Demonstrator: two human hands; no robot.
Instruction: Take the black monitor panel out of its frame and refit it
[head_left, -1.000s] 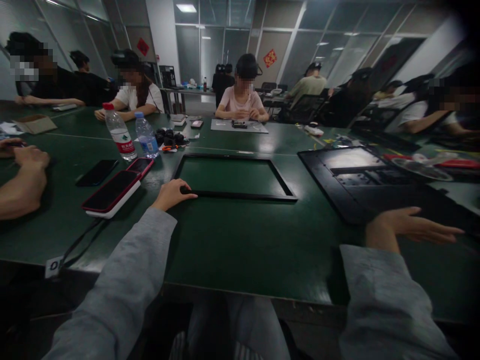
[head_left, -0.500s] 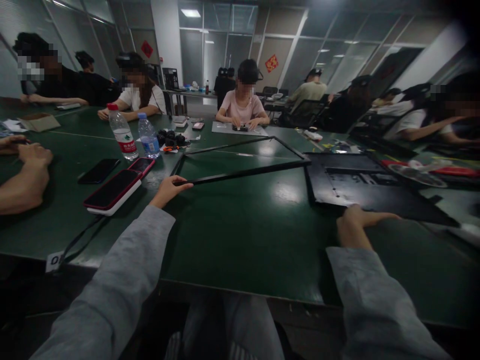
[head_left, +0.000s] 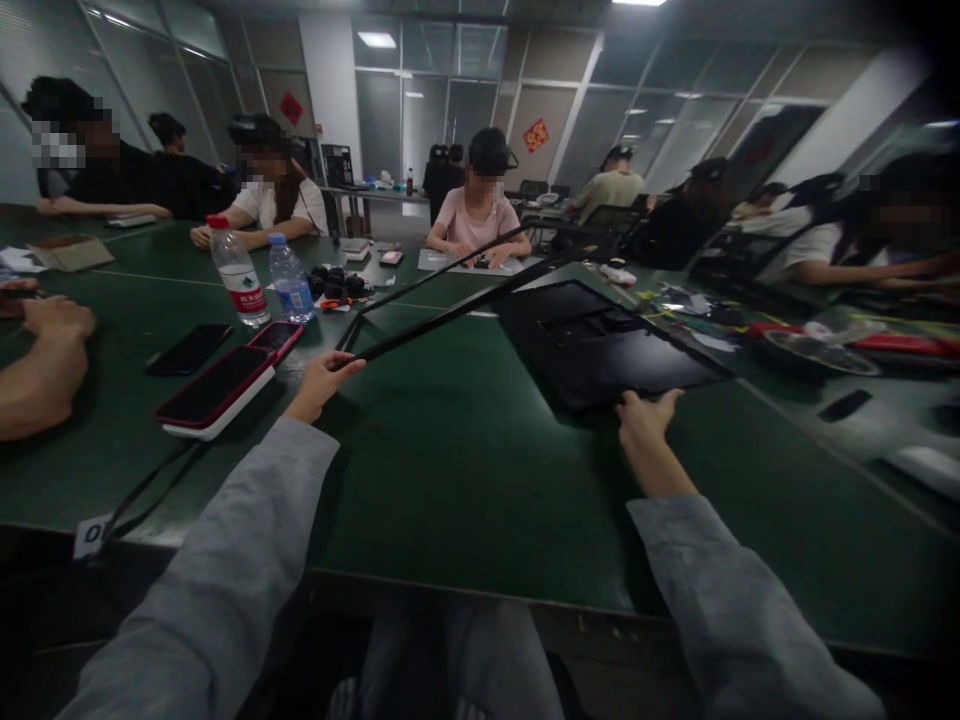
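Note:
A thin black rectangular frame is pinched at its near left corner by my left hand. Its far end is raised above the table, and the rest slants up and away to the right. My right hand grips the near edge of a black panel, which has a recessed area with cutouts in its middle. The fingers at that edge are partly hidden. The panel is tilted a little and lies to the right of the frame, its far left part close behind the frame's long side.
On the green table, a phone in a red case, a black phone and two water bottles stand or lie at left. Another person's hand rests at far left. Loose parts and a red item lie at right.
My right hand has moved left with the panel, bringing it nearer the frame. The frame's far end has risen, while my left hand keeps its hold on the corner.

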